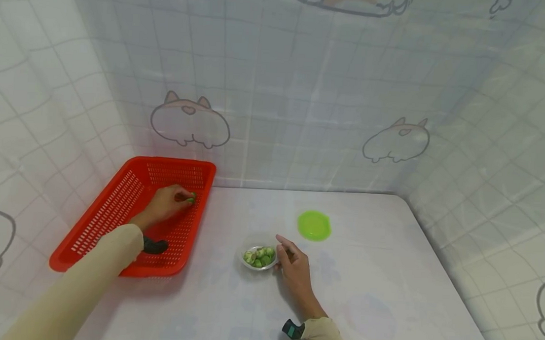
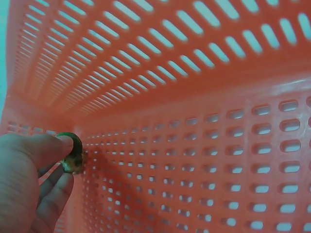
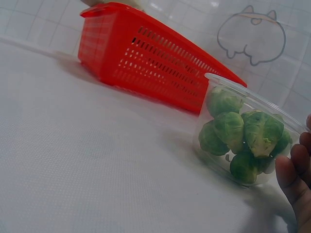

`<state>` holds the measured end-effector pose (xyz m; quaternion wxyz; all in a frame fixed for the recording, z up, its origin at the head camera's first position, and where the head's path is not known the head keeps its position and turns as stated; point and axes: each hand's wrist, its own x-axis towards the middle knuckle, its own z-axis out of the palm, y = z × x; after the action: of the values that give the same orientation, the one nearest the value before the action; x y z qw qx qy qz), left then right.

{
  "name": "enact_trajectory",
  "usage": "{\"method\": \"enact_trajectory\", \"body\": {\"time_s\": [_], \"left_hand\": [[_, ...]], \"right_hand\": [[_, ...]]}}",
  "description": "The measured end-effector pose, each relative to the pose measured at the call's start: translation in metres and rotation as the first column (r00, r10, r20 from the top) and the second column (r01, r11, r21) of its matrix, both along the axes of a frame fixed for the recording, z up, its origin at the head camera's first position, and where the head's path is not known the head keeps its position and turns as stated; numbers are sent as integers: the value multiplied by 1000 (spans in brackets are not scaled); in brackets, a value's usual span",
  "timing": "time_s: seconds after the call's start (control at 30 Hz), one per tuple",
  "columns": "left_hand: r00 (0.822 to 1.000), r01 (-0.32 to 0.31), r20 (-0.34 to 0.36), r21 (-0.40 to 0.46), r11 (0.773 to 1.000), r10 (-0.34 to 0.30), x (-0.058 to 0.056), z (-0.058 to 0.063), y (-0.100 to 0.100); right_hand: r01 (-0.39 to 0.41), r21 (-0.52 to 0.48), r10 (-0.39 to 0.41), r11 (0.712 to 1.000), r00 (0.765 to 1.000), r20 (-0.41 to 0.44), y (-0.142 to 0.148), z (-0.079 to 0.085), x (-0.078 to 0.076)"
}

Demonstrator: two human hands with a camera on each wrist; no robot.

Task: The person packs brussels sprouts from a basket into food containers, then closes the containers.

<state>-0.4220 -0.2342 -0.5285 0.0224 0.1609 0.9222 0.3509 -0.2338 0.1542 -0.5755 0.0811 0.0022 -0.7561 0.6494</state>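
Observation:
Inside the red basket (image 1: 195, 237), my left hand (image 1: 168, 204) pinches a Brussels sprout (image 2: 73, 154) between thumb and fingers, near the basket's right wall. That sprout shows green at the fingertips in the left wrist view. A clear round plastic tub (image 3: 214, 80) stands upright on the table, holding several Brussels sprouts (image 3: 262, 131). At the tub's right side is my right hand (image 1: 295, 270), its fingers loosely bent next to the wall. In the right wrist view the fingertips are at the tub's edge; whether they press on it I cannot tell.
A bright green round lid (image 1: 314, 225) lies on the white table (image 1: 388, 246), behind and right of the tub. Grid-patterned curtains (image 1: 284, 99) with cartoon drawings close in the back and sides. The basket stands at the table's left against the back.

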Motion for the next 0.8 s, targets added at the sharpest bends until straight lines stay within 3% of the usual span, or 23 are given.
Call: {"method": "enact_trajectory", "body": {"time_s": [0.37,0.47,0.7,0.8], "left_hand": [[999,-31,40,19,999,30,10,23,-9],[999,-36,23,38,999,35,14,31,-9],[999,-41,-31,65,997,43,20,48,-2],[998,-36,-40,79,996,39,25,55,2]], "right_hand": [[-5,-16,5,1000,1000,-3,0,-1,0],[-11,-7,11,1000,1000,11,1,1,0],[-44,-13,44,999,999,6,-2,28,10],[-51,-20,51,998,999,-2,-3,33,12]]}}
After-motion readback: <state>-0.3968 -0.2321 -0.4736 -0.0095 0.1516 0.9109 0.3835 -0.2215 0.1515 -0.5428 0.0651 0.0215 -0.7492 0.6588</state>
